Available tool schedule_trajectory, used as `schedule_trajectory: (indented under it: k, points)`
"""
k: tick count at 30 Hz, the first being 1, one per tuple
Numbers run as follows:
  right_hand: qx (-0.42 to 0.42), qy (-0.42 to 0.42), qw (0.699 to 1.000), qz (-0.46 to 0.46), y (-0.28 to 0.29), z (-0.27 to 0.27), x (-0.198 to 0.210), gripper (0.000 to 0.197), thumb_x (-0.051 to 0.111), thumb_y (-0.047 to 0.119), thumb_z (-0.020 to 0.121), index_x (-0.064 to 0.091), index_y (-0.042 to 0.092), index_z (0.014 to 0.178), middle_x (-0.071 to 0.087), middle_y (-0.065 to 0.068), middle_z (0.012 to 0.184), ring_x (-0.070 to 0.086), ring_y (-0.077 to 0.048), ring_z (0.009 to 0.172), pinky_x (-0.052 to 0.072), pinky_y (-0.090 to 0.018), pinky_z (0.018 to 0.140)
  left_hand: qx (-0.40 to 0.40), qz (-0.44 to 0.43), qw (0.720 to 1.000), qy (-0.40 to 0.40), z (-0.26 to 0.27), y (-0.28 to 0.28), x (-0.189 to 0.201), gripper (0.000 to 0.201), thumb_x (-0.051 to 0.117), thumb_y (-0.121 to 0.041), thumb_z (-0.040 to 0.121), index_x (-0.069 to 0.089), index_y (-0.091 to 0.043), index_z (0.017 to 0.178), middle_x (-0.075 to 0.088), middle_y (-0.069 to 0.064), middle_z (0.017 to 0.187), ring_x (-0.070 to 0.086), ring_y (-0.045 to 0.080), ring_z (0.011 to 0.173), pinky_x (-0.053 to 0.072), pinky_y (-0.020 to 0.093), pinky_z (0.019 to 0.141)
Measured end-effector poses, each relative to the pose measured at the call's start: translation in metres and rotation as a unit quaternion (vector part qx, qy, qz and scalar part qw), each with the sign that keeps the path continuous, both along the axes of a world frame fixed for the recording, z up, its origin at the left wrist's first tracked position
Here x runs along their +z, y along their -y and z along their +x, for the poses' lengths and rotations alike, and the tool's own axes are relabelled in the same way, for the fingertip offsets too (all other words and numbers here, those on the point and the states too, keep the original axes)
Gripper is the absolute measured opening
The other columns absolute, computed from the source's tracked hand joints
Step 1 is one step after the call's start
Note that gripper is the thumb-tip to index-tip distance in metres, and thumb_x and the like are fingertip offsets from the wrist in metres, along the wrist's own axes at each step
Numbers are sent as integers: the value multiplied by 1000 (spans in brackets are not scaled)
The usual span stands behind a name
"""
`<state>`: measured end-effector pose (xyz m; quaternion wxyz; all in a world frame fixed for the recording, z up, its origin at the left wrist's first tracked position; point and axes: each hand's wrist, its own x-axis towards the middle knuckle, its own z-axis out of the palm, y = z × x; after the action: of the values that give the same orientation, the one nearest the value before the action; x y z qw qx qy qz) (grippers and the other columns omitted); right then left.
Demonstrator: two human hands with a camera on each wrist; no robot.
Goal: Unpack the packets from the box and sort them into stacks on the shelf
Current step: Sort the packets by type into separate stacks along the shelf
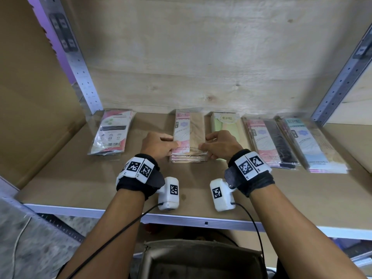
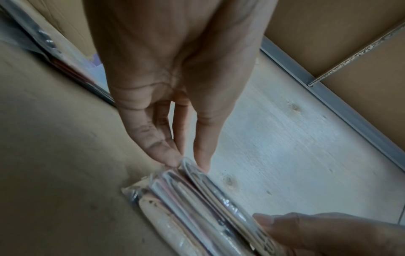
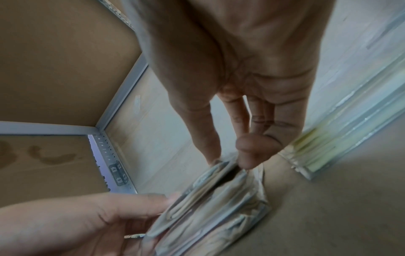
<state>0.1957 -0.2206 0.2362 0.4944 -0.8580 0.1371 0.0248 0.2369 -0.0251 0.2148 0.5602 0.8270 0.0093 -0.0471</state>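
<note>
A stack of beige packets point(image 1: 189, 156) lies mid-shelf. My left hand point(image 1: 171, 142) pinches the left edge of its top packet point(image 1: 190, 133) between thumb and fingers. My right hand point(image 1: 204, 142) pinches the right edge of the same packet. In the left wrist view the left hand point(image 2: 190, 163) nips the clear wrapper of the top packet point(image 2: 219, 188). In the right wrist view the right hand point(image 3: 228, 162) holds the top packet point(image 3: 208, 180) slightly lifted off the stack point(image 3: 225, 216); a dark gap shows beneath it. The box point(image 1: 201, 260) stands below the shelf.
Other stacks line the shelf point(image 1: 80, 188): a pink, white and black one point(image 1: 111, 133) at left, a green one point(image 1: 225, 122), a pink and black one point(image 1: 269, 141) and a blue one point(image 1: 314, 143) at right. Metal uprights point(image 1: 84, 77) flank the bay.
</note>
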Motion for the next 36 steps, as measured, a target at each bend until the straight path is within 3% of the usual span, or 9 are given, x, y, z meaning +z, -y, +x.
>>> schedule_trajectory:
  k: [4, 7, 11, 16, 21, 25, 29, 32, 36]
  points:
    - [-16, 18, 999, -46, 1, -3, 5, 35, 80, 23, 77, 68, 1, 101, 72, -13, 91, 68, -26, 89, 56, -40, 85, 12, 21, 1000, 19, -4, -7, 6, 36, 81, -31, 81, 73, -14, 112, 76, 2, 103, 71, 16, 89, 57, 25, 76]
    - [-29, 48, 994, -91, 1, -5, 13, 38, 77, 32, 80, 65, 16, 112, 67, -4, 107, 62, -22, 105, 48, -29, 85, 28, 20, 999, 17, -5, -22, 13, 29, 75, -43, 83, 75, -20, 101, 74, -8, 95, 71, 14, 91, 46, 21, 72]
    - [-33, 139, 985, -98, -8, -8, 28, 33, 73, 27, 84, 64, 17, 114, 64, 3, 90, 62, -17, 90, 44, -23, 72, 85, 11, 996, 33, -3, -53, 24, 13, 73, -39, 83, 73, -25, 82, 72, -12, 87, 69, 15, 94, 42, 20, 71]
    - [39, 182, 981, -63, -43, -4, 42, 11, 68, 23, 86, 71, 20, 97, 66, 6, 76, 63, -11, 75, 48, -29, 86, 168, 32, 984, 57, 1, -103, 34, 14, 70, -26, 84, 70, -27, 70, 72, -12, 90, 66, 18, 102, 51, 29, 91]
    - [124, 127, 984, -11, -103, 18, 41, 6, 64, 10, 89, 67, 9, 93, 67, -6, 70, 65, -17, 61, 49, -23, 55, 205, 68, 974, 65, 4, -148, 42, 16, 69, -19, 87, 76, -15, 101, 72, 8, 112, 64, 30, 110, 48, 44, 104]
    - [169, 44, 983, 50, -152, 43, 30, 4, 60, 3, 90, 61, 6, 92, 65, -15, 79, 66, -25, 66, 59, -34, 63, 190, 100, 976, 25, 4, -174, 41, 20, 65, -22, 90, 74, -3, 91, 65, 11, 90, 59, 28, 86, 51, 45, 95]
    - [182, -10, 981, 60, -189, 62, 15, 13, 59, 6, 93, 57, 13, 82, 64, -13, 81, 65, -27, 70, 60, -45, 80, 167, 93, 981, -19, 2, -184, 38, 21, 63, -21, 93, 70, 0, 95, 68, 24, 118, 64, 38, 112, 51, 41, 93]
    - [156, -41, 982, 94, -205, 69, 4, 15, 63, 7, 91, 56, 11, 79, 64, -9, 78, 63, -23, 60, 60, -46, 77, 163, 35, 985, -50, 1, -187, 30, 31, 65, -18, 93, 67, 3, 116, 68, 23, 120, 66, 37, 112, 54, 41, 89]
    - [134, -56, 983, 115, -211, 68, -7, 11, 67, 4, 88, 58, 7, 82, 66, -16, 85, 57, -24, 57, 54, -33, 53, 149, -30, 983, -103, -2, -187, 25, 11, 60, -11, 94, 67, -2, 94, 63, 16, 81, 62, 24, 60, 58, 35, 65]
